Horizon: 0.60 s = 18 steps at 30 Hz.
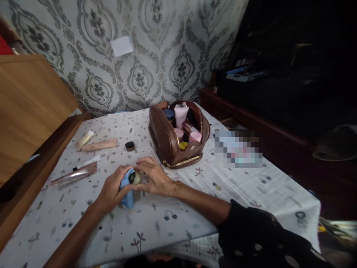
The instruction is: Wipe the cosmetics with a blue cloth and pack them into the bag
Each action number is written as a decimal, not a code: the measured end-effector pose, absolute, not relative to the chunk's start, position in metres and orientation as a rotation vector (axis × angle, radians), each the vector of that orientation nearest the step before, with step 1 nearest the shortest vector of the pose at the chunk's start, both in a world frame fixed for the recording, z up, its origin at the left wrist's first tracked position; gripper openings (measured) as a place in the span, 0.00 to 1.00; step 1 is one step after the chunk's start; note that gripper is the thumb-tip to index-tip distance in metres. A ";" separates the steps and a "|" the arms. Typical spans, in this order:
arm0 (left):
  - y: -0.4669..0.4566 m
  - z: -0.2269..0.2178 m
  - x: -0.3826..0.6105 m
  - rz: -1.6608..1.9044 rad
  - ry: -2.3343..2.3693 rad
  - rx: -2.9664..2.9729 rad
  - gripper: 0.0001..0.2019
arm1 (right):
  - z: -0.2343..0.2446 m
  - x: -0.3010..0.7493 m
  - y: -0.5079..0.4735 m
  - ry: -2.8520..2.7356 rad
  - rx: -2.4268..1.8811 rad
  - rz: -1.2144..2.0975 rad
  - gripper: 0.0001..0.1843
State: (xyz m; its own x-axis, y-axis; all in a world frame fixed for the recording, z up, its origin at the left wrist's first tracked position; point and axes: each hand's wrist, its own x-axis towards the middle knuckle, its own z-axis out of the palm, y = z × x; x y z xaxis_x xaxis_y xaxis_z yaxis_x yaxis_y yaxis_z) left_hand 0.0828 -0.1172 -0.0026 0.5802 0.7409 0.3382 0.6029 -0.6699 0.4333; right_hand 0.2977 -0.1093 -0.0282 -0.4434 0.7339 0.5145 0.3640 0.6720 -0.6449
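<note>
Between my two hands is a small jar (136,178) with a dark green end and a pale yellowish body. My left hand (115,185) is closed on a light blue cloth (127,199), which presses against the jar's dark end. Fingers of my right hand (156,178) wrap round the jar's pale side. Just beyond my hands stands an open brown cosmetic bag (163,139), unzipped at the top. Inside it are a pink tube (181,116), a pink-lidded jar (195,137), a dark blue lid (169,114) and other cosmetics.
A small black-lidded jar (129,146) stands left of the bag. Several tubes lie farther left, among them a peach tube (99,144) and a shiny rose tube (75,174). A blurred-out item (240,149) lies right of the bag on the patterned cloth (178,223). A wooden panel (33,108) borders the left.
</note>
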 end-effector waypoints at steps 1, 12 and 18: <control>-0.118 0.002 0.083 0.740 1.091 2.561 0.19 | -0.023 0.299 -0.111 -2.042 -0.830 0.610 0.28; -0.133 0.022 0.123 1.051 0.886 2.709 0.20 | 0.015 0.347 -0.150 -1.903 -0.737 0.987 0.45; -0.129 0.049 0.171 1.000 0.909 2.808 0.20 | 0.032 0.402 -0.173 -1.781 -0.815 0.974 0.32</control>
State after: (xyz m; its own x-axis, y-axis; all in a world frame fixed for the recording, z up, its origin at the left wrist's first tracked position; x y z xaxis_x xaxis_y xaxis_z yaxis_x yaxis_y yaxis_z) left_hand 0.1707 -0.1291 0.0494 0.6238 0.5337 0.5710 0.5176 -0.8295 0.2099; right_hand 0.4023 -0.1733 0.0320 -0.3593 0.8419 0.4027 0.1154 0.4682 -0.8760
